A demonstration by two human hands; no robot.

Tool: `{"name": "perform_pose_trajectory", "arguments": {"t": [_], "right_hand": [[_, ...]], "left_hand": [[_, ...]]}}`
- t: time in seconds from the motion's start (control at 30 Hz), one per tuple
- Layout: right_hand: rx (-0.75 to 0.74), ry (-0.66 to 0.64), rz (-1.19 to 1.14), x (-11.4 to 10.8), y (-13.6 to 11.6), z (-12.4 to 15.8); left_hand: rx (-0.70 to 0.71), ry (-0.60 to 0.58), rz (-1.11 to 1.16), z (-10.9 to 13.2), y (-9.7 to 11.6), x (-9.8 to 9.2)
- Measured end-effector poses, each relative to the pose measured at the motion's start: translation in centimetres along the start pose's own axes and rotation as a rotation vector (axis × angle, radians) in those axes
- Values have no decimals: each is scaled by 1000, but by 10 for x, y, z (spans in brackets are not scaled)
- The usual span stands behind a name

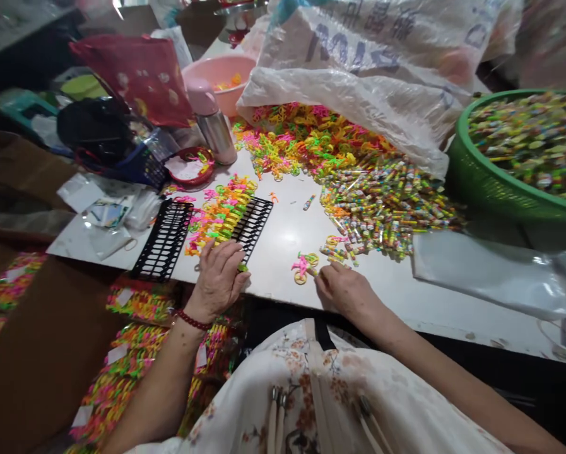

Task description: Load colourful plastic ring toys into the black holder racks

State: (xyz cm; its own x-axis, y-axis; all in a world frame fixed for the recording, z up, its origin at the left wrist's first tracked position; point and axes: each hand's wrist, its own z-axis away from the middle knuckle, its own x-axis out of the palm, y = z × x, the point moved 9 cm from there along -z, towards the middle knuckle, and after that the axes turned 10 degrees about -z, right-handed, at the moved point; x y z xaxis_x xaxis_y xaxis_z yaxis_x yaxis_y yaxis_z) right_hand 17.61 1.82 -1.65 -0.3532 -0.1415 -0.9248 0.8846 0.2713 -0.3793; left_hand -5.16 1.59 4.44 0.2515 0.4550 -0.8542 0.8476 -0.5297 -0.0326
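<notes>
My left hand rests at the near end of a black slotted rack that carries a row of small bright plastic toys. Its fingers are bent over the toys, and what they may hold is hidden. On the white table, my right hand has its fingertips pressed together beside a pink and green toy with yellow wheels. A small wrapped tube seems to stick out from those fingers toward the toy. Right behind this hand are the nearest tubes of a pile of wrapped candy tubes.
A second black rack lies left. Behind stand a pink-lidded flask, a red dish, a pink basin and a white sack over loose toys. At right are a green basket and plastic bags.
</notes>
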Motion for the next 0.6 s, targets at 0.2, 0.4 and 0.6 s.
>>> {"name": "perform_pose_trajectory", "arguments": {"t": [0.2,0.4,0.6], "right_hand": [[23,-59,-759,10,-22,-45],[-64,-225,-1223,47,-85,-101],[-255,-179,-1045,52,-114,-122]], "left_hand": [[-176,302,36,21,-17,-21],[-221,291,129,24,-33,-29],[-115,137,207,20,-29,-17]]}}
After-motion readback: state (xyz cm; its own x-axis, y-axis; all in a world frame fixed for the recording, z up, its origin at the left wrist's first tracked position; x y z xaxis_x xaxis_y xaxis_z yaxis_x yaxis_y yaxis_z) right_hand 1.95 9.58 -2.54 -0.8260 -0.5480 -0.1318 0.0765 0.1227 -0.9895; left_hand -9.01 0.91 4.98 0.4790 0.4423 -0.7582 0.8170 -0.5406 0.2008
